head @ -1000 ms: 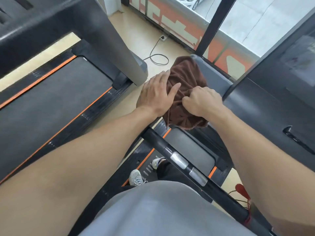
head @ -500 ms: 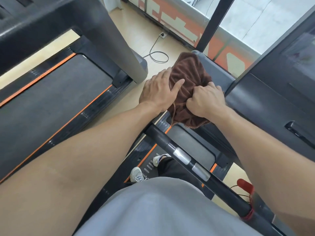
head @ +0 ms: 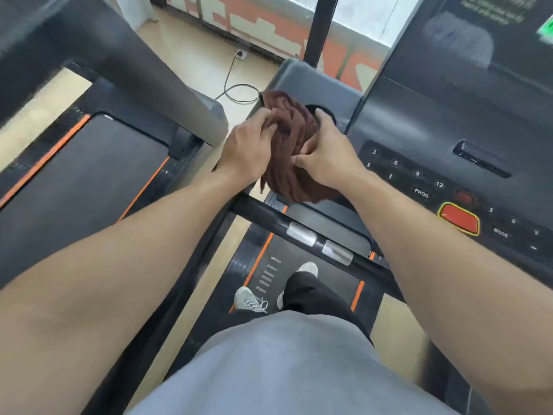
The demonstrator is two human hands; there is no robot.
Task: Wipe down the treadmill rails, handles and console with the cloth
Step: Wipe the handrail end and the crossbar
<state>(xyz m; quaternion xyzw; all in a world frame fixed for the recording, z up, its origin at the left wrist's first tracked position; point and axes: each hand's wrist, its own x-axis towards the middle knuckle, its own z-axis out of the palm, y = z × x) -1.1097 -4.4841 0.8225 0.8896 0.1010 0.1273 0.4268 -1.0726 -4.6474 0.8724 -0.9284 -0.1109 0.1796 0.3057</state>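
A bunched brown cloth (head: 288, 148) lies on the left wing of the treadmill console (head: 302, 80), over a round recess. My left hand (head: 250, 148) grips the cloth's left side with curled fingers. Against its right side, my right hand (head: 324, 157) pinches the folds with thumb and fingers. The console panel (head: 425, 178) with number keys and a red stop button (head: 459, 218) sits to the right. A black front handlebar (head: 299, 232) with two silver sensor plates crosses below the hands.
A second treadmill (head: 77, 172) with orange stripes stands on the left, its grey upright (head: 167, 85) close to my left hand. A black cable (head: 236, 91) runs over the floor to a socket. My feet stand on the belt (head: 314, 256) below.
The cloth has been gathered from a spread drape into a tight bunch between both hands. The view has shifted right, and the console buttons now show.
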